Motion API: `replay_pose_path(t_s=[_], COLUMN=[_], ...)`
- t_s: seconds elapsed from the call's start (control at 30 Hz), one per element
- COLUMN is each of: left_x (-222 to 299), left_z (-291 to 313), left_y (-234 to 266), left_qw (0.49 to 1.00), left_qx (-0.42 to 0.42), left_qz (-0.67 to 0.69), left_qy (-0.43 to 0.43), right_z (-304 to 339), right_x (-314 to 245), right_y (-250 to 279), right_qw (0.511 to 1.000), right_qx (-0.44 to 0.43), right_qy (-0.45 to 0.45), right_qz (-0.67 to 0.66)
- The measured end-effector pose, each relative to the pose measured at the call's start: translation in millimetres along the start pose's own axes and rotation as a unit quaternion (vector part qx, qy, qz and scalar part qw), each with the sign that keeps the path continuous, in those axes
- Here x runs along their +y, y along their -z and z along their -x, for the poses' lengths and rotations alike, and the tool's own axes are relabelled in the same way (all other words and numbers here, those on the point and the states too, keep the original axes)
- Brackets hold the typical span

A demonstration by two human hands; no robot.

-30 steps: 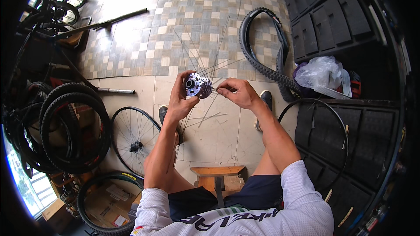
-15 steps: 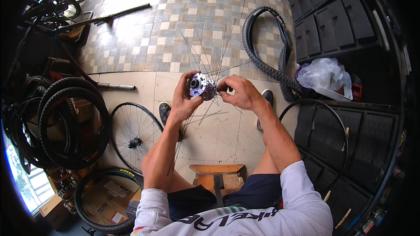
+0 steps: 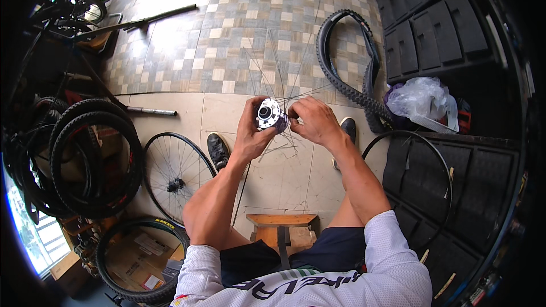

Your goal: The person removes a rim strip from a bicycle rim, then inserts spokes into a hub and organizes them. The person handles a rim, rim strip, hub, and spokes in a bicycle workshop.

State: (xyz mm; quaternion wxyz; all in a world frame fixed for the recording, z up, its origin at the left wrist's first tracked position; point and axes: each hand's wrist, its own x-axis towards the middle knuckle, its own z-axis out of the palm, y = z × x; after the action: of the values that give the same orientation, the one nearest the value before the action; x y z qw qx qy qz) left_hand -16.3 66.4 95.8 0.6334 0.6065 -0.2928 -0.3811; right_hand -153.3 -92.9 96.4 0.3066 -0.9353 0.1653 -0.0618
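My left hand (image 3: 250,135) is wrapped round a silver bicycle hub (image 3: 268,112), its perforated flange tilted up toward me. Thin metal spokes fan out from the hub, mostly away from me, and no rim is around them. Close against the hub's right side, my right hand (image 3: 317,120) has thumb and forefinger pinched together at a spoke; the fingertips partly hide the spot. On the pale tiles beneath the hub lie several loose spokes (image 3: 277,148).
Tires (image 3: 94,156) are stacked at left beside a spoked wheel (image 3: 175,185). Another tire (image 3: 335,77) lies ahead right, near a clear plastic bag (image 3: 424,99). A bare rim (image 3: 449,182) leans by black drawers (image 3: 435,31). A wooden stool (image 3: 282,219) stands between my legs.
Both hands have shifted slightly right, the left more than the right, carrying the hub and spokes along. The pinched right fingers remain at the hub's side.
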Motion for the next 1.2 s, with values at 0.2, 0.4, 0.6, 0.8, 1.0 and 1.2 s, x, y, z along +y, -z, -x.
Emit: replay_pose_path(t_s=[0.2, 0.4, 0.6, 0.8, 1.0, 1.2], left_x=[-6.7, -0.4, 2.4, 6.4, 11.1, 22.6], left_z=[1.6, -3.1, -3.9, -6.0, -25.3, -35.8], left_y=[5.8, 23.9, 19.3, 17.3, 13.3, 6.1], left_qw=[0.999, 0.976, 0.989, 0.993, 0.996, 0.997], left_qx=[0.003, 0.017, 0.083, 0.053, 0.042, 0.055], left_qz=[0.035, 0.197, 0.091, 0.094, 0.082, 0.049], left_qy=[-0.009, 0.096, 0.078, 0.050, 0.007, -0.026], right_z=[9.6, 16.7, 13.6, 14.5, 16.0, 18.4], right_x=[5.8, 1.1, -14.3, -6.4, -13.1, -19.3], right_y=[-10.9, 4.8, 12.5, 22.3, 28.9, 18.8], right_qw=[0.999, 0.918, 0.945, 0.990, 0.991, 0.975], right_qx=[-0.021, -0.110, -0.100, 0.038, 0.109, 0.059], right_qy=[-0.001, -0.116, -0.091, 0.014, -0.003, -0.069], right_qz=[-0.040, -0.362, -0.299, -0.139, -0.073, -0.201])
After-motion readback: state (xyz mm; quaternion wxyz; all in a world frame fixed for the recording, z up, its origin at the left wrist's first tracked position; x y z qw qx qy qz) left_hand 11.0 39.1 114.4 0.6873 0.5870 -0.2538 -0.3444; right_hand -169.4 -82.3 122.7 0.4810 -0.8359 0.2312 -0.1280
